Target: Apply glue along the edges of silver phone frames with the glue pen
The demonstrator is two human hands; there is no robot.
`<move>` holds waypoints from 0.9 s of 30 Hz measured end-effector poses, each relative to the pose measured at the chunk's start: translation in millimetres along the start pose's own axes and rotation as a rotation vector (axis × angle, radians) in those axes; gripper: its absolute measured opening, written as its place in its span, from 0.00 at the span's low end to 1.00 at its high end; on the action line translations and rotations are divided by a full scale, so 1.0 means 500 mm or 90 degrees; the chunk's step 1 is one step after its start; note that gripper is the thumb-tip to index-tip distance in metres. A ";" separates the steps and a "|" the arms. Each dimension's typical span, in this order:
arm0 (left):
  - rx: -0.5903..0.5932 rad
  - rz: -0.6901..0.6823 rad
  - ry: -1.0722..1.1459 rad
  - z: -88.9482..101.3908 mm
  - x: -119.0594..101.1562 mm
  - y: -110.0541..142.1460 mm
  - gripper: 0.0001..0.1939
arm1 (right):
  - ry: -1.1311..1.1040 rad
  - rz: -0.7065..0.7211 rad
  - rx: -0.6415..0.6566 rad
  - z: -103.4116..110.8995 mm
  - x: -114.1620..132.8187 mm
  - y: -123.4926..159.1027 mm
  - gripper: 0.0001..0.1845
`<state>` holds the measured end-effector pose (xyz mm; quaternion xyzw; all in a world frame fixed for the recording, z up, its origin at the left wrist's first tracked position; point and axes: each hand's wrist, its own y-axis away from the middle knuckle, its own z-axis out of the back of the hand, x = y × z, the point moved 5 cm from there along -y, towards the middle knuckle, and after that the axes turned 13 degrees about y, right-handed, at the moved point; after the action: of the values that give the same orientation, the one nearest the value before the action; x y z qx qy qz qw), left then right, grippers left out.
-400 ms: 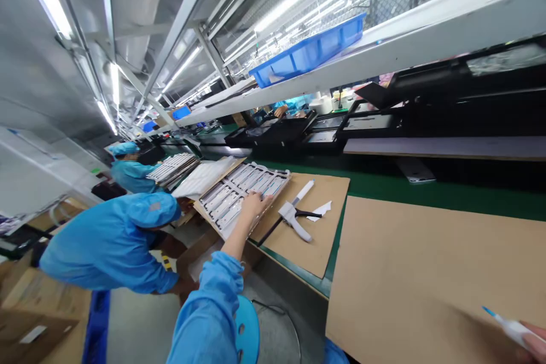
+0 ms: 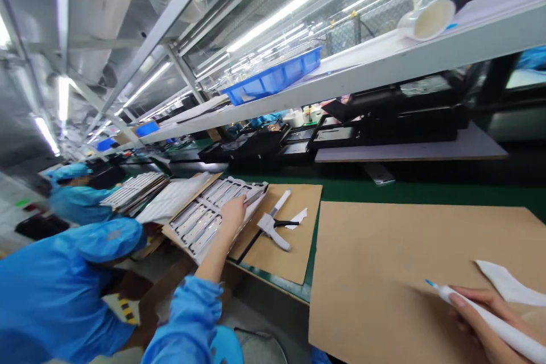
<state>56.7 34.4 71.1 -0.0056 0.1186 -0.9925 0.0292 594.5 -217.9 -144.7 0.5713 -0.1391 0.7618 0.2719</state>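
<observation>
My left hand (image 2: 234, 215) reaches over the tray of slim metal-and-white parts (image 2: 200, 224). Its fingers are closed on a slim grey part (image 2: 255, 197) at the tray's right end; the fingertips are partly hidden. At the lower right, my right hand (image 2: 482, 310) grips a white tube with a blue tip (image 2: 447, 294), held slanted above a large brown board (image 2: 367, 273). The tip points left. A dispensing gun with a grey handle (image 2: 271, 227) lies on a smaller brown board (image 2: 298, 256) beside the tray.
White paper (image 2: 505, 281) lies by my right hand, and a scrap (image 2: 298, 218) near the gun. Stacked trays (image 2: 136, 190) stand further left. A co-worker in blue (image 2: 63, 284) bends at the left. A shelf (image 2: 367, 77) with a blue bin (image 2: 277, 77) runs overhead.
The view has swung right. My left hand has lifted the grey part's end at the tray. More of my right hand and its tube has come into view.
</observation>
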 end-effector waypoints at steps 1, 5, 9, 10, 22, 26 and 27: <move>-0.023 -0.046 -0.002 0.009 -0.030 0.015 0.17 | -0.015 -0.021 0.022 -0.002 0.007 0.004 0.28; -0.034 -0.310 0.051 -0.019 -0.181 0.090 0.22 | -0.108 -0.018 0.024 -0.004 0.035 0.012 0.34; -0.033 -0.685 0.130 -0.130 -0.364 0.213 0.32 | -0.205 -0.011 -0.048 -0.003 0.033 0.013 0.35; -0.020 -0.743 0.145 -0.161 -0.406 0.245 0.33 | -0.224 -0.011 -0.051 -0.004 0.029 0.013 0.35; 0.215 -0.579 0.589 -0.240 -0.539 0.350 0.41 | -0.170 0.017 0.019 0.006 0.021 0.023 0.29; 0.198 -0.507 0.563 -0.234 -0.536 0.370 0.23 | -0.106 0.033 0.046 0.006 0.031 0.029 0.27; 0.200 -0.533 0.551 -0.233 -0.544 0.382 0.26 | -0.090 0.042 0.057 0.006 0.035 0.030 0.26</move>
<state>336.9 -107.3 -88.1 0.3553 -0.0401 -0.8377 -0.4129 584.6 -227.2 -125.6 0.6304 -0.1427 0.7334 0.2108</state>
